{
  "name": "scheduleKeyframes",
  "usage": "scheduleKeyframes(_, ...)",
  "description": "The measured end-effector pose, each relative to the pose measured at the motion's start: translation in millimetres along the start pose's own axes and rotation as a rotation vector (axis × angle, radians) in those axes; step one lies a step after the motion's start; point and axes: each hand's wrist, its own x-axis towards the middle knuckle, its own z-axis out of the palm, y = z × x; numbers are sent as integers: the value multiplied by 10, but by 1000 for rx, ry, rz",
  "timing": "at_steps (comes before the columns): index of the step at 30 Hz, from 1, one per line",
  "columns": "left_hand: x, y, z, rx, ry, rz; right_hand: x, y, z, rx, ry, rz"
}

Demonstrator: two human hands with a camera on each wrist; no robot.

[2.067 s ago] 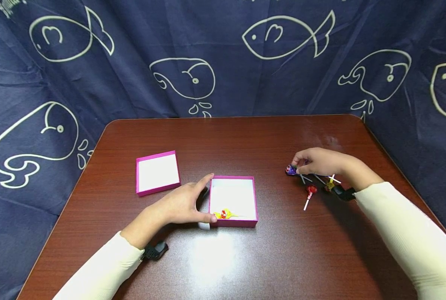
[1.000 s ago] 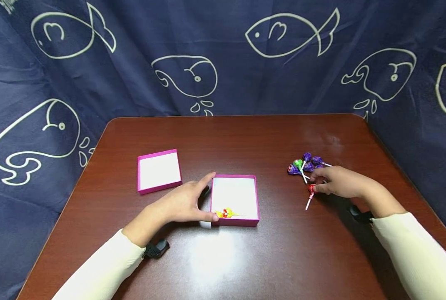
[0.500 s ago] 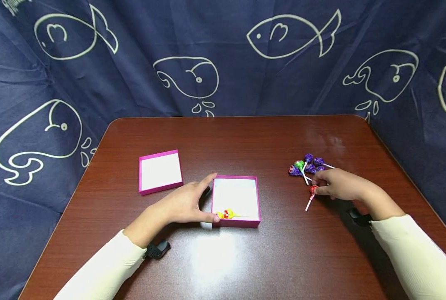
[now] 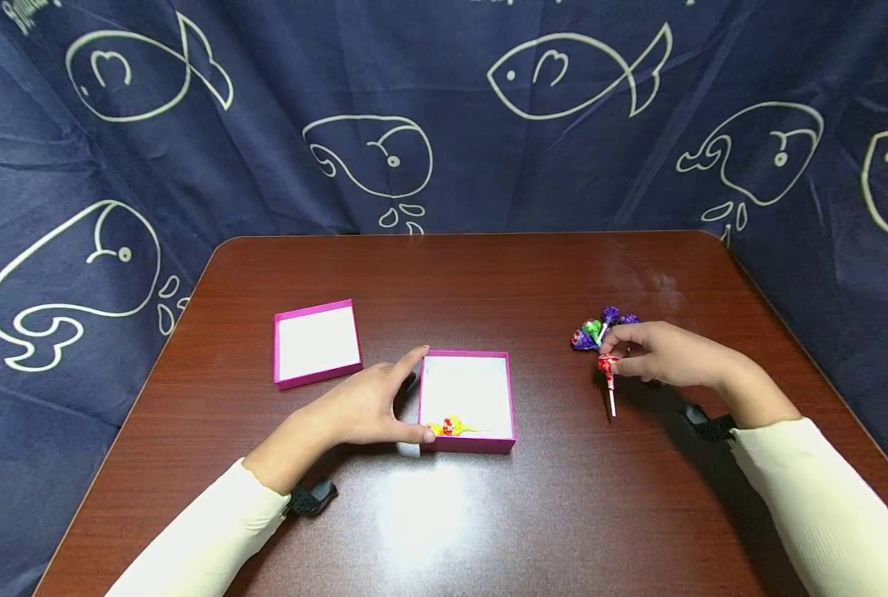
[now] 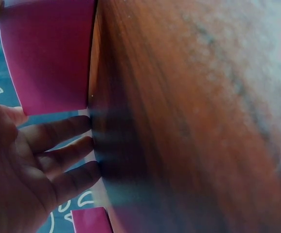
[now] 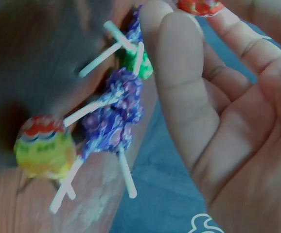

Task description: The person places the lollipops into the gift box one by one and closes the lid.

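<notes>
My left hand (image 4: 361, 404) holds the pink box (image 4: 462, 444) by its left side, index finger at the far corner and thumb at the near one. In the left wrist view the other fingers lie loosely below the box wall (image 5: 48, 58). Yellow-wrapped lollipops (image 4: 451, 426) lie along the near inside edge of the box. On the right, my right hand (image 4: 660, 355) pinches a red lollipop (image 4: 607, 365) by its head, its white stick pointing down. Just behind it is a pile with purple (image 6: 116, 114) and green (image 6: 139, 63) lollipops, partly covered by the hand.
A pink box lid (image 4: 317, 340) with a white inside lies left of the box. In the right wrist view a yellow-and-red lollipop (image 6: 44, 150) lies near the pile. A dark blue cloth (image 4: 451, 124) hangs behind the table.
My right hand left the purple lollipops, took the red lollipop and has now shifted it slightly left and up, turning its stick. My left hand stays at the box.
</notes>
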Motion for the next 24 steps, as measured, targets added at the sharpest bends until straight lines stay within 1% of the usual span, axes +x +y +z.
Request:
scheduleKeyframes(4, -2, 1, 7, -3, 0, -2, 36, -59, 8, 22, 13, -18)
scheduleKeyframes(7, -3, 2, 10, -3, -1, -4, 62, -112, 11, 17, 38, -50)
scheduleKeyframes(11, -1, 5, 11, -3, 0, -5, 104, -194, 2, -23, 97, -139)
scheduleKeyframes(13, -2, 6, 9, -6, 1, -2, 129, -240, -3, -30, 112, -183)
scheduleKeyframes(18, -8, 10, 7, -8, 3, 4, 202, -347, -8, -4, 105, -248)
scheduleKeyframes(22, -7, 11, 2, -1, -1, 0, 263, -418, -17, 13, 86, -285)
scheduleKeyframes(24, -4, 11, -2, 0, -3, 0, 291, -456, -30, 6, 85, -300)
